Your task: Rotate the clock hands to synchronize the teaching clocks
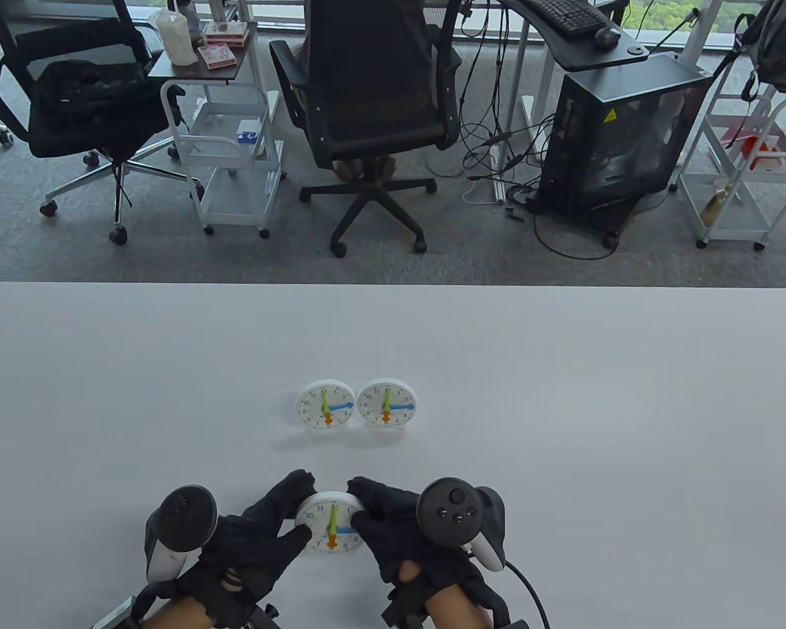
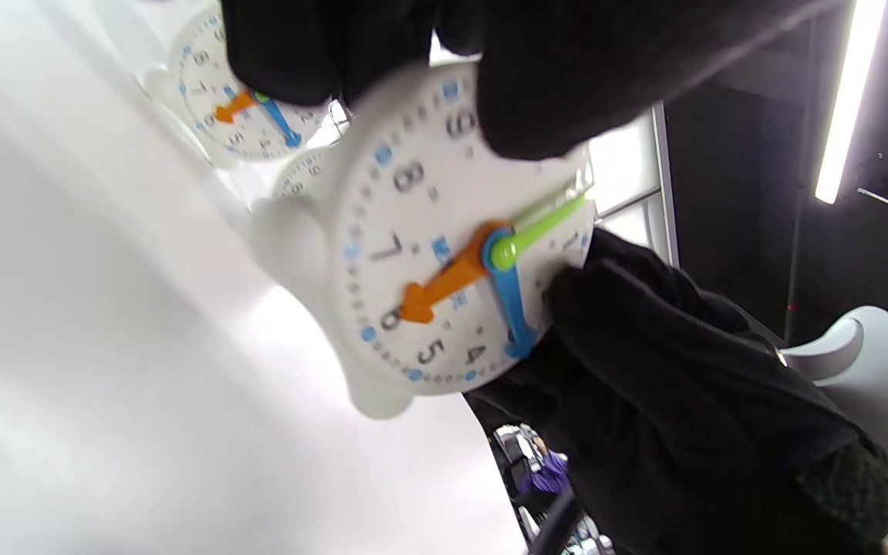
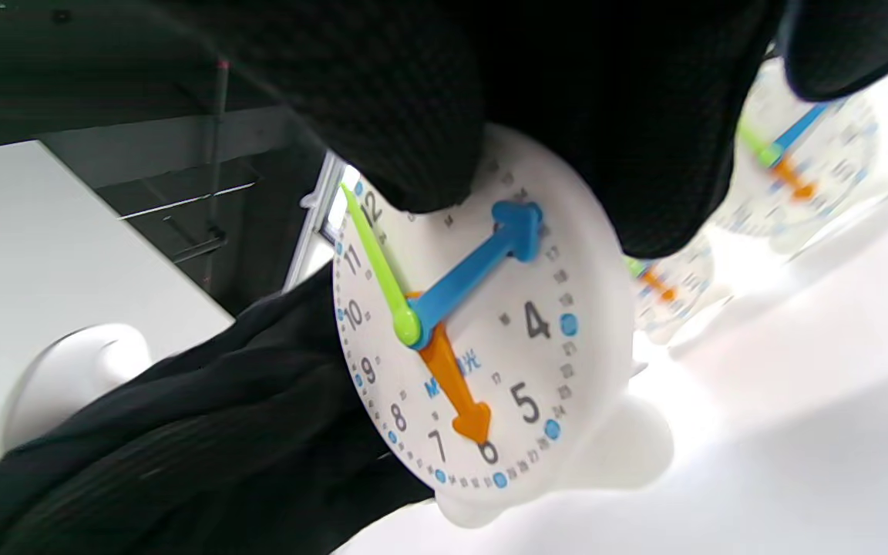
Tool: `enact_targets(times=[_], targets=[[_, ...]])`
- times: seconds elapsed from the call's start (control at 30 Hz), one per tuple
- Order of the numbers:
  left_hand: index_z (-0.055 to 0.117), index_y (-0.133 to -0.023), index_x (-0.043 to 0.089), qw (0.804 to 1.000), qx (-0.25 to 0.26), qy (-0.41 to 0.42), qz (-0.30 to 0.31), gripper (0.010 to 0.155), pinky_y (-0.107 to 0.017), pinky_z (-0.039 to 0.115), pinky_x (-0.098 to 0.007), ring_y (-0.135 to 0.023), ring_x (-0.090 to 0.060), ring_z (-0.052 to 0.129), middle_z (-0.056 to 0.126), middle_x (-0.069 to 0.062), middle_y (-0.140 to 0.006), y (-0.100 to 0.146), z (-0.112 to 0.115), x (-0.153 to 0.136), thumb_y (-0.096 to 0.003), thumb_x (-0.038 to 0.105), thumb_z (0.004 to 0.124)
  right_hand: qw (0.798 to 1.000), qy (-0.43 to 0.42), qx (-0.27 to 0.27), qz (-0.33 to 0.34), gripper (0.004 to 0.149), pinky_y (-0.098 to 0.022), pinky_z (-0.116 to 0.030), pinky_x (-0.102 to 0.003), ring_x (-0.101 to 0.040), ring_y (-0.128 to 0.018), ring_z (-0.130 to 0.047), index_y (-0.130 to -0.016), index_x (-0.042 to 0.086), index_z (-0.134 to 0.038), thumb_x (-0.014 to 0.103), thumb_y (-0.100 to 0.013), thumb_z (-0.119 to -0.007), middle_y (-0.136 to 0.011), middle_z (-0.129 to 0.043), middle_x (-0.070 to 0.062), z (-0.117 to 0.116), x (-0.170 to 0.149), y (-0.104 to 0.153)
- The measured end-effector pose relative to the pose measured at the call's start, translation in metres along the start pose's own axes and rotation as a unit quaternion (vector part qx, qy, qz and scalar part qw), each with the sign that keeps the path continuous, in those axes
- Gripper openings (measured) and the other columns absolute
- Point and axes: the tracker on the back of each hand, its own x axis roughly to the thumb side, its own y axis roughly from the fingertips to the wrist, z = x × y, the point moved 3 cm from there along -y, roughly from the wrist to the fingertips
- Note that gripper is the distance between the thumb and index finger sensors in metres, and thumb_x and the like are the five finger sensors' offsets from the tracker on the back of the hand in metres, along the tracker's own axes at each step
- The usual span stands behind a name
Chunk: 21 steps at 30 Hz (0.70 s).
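White table [image 1: 563,367], two upright clocks [image 1: 357,403]

Three white clocks [image 1: 331,522], seemingly matching

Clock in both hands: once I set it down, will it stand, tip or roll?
The held clock has two small feet under a round plastic body, so it will probably stand, not roll. It looks light, so a nudge from the left hand or right hand may tip it. The far clocks stand upright.
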Motion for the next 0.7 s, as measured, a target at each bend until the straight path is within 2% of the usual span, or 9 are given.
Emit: enact_targets(times=[0.1, 0.2, 0.3, 0.4, 0.53, 0.63, 0.7], targets=[[0.035, -0.11, 0.016, 1.0, 0.02, -0.011, -0.005, 0.08, -0.063, 0.041, -0.075, -0.101, -0.057, 0.05, 0.051, -0.022, -0.116, 0.001, -0.009, -0.004, -0.0513, 0.042, 0.082, 0.997, 0.022, -0.049, -0.052, 0.052, -0.052, -0.065, -0.072, -0.044, -0.066, -0.096, -0.092, -0.002, -0.078, 0.022, -0.047, -0.085, -0.079, -0.091, -0.018, 0.023, -0.025, -0.007], [0.037, -0.11, 0.016, 1.0, 0.027, -0.002, -0.01, 0.078, -0.063, 0.04, -0.075, -0.101, -0.058, 0.049, 0.051, -0.022, -0.116, 0.001, -0.012, -0.006, -0.0517, 0.042, 0.082, 0.987, 0.046, -0.1, -0.115, 0.051, -0.05, -0.069, -0.068, -0.044, -0.064, -0.097, -0.092, 0.0, -0.08, 0.02, -0.046, -0.086, -0.08, -0.091, -0.018, 0.046, -0.055, -0.015], [0.038, -0.11, 0.016, 1.0, 0.022, -0.01, -0.01, 0.077, -0.063, 0.041, -0.074, -0.101, -0.058, 0.049, 0.052, -0.023, -0.116, 0.0, -0.011, -0.004, -0.0518, 0.043, 0.081, 0.969, 0.081, -0.147, -0.18, 0.05, -0.049, -0.07, -0.067, -0.044, -0.065, -0.097, -0.091, 0.001, -0.081, 0.02, -0.045, -0.086, -0.08, -0.092, -0.017, 0.067, -0.089, -0.024], [0.039, -0.11, 0.017, 0.999, 0.009, -0.029, -0.01, 0.076, -0.063, 0.041, -0.074, -0.101, -0.058, 0.049, 0.052, -0.024, -0.116, 0.001, -0.008, -0.003, -0.0522, 0.043, 0.081, 0.955, 0.059, -0.183, -0.224, 0.05, -0.049, -0.07, -0.067, -0.044, -0.064, -0.097, -0.091, 0.001, -0.081, 0.02, -0.045, -0.087, -0.08, -0.092, -0.017, 0.081, -0.119, -0.035], [0.042, -0.11, 0.018, 0.999, 0.006, -0.041, -0.004, 0.074, -0.063, 0.042, -0.074, -0.101, -0.058, 0.049, 0.053, -0.024, -0.116, 0.001, -0.007, 0.0, -0.0522, 0.043, 0.081, 0.95, 0.05, -0.19, -0.245, 0.05, -0.05, -0.069, -0.067, -0.044, -0.065, -0.097, -0.092, 0.002, -0.081, 0.02, -0.045, -0.086, -0.08, -0.091, -0.017, 0.084, -0.139, -0.048], [0.043, -0.11, 0.018, 0.999, 0.008, -0.045, -0.001, 0.074, -0.062, 0.042, -0.074, -0.101, -0.058, 0.05, 0.053, -0.024, -0.115, 0.001, -0.008, 0.002, -0.0521, 0.044, 0.081, 0.95, 0.07, -0.17, -0.253, 0.05, -0.051, -0.069, -0.067, -0.043, -0.066, -0.097, -0.092, 0.004, -0.081, 0.02, -0.046, -0.086, -0.081, -0.091, -0.016, 0.081, -0.147, -0.055], [0.042, -0.11, 0.018, 0.999, 0.009, -0.044, -0.005, 0.075, -0.062, 0.042, -0.074, -0.1, -0.059, 0.048, 0.053, -0.024, -0.115, 0.001, -0.008, 0.001, -0.0522, 0.045, 0.081, 0.95, 0.048, -0.175, -0.254, 0.049, -0.051, -0.069, -0.068, -0.044, -0.066, -0.096, -0.092, 0.004, -0.081, 0.02, -0.046, -0.086, -0.081, -0.091, -0.016, 0.081, -0.15, -0.057]])
